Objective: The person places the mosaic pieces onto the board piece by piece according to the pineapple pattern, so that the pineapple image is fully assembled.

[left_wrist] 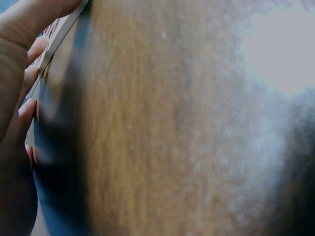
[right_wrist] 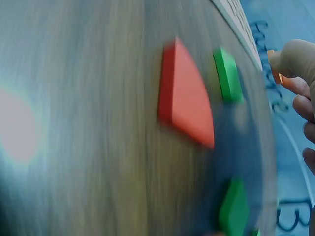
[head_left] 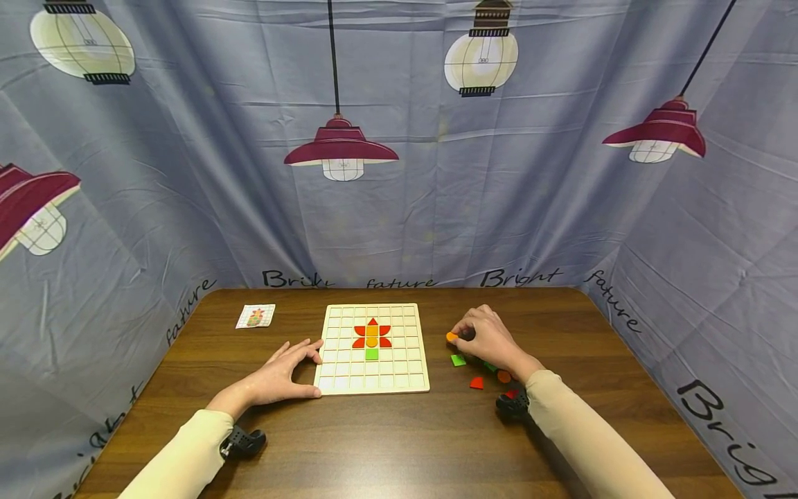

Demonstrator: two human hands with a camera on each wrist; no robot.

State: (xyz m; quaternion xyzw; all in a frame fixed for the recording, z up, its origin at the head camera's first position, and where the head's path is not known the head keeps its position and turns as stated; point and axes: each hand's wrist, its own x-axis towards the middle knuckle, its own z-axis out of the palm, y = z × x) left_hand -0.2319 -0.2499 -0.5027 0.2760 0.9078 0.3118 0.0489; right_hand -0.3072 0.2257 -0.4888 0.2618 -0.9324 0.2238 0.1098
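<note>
A pale grid board (head_left: 399, 378) lies on the table with a pattern on it: a red triangle (head_left: 373, 321), several red petal-shaped pieces (head_left: 384, 342), orange pieces (head_left: 372, 331) down the middle and a green square (head_left: 372, 354) at the bottom. My left hand (head_left: 280, 374) touches the board's left side, thumb and fingers spread apart along that edge. To the right of the board, my right hand (head_left: 489, 338) pinches a small orange piece (right_wrist: 274, 66) between thumb and fingers. Below that hand lie a loose green piece (head_left: 458, 360) and a red quarter-round piece (right_wrist: 187, 93).
Further loose pieces, an orange disc (head_left: 503, 376), a red one (head_left: 512, 394) and a green one (right_wrist: 234, 209), lie under and beside my right wrist. A pattern card (head_left: 255, 316) sits at the table's back left. Curtains (head_left: 399, 229) hang close behind the wooden table (head_left: 374, 443).
</note>
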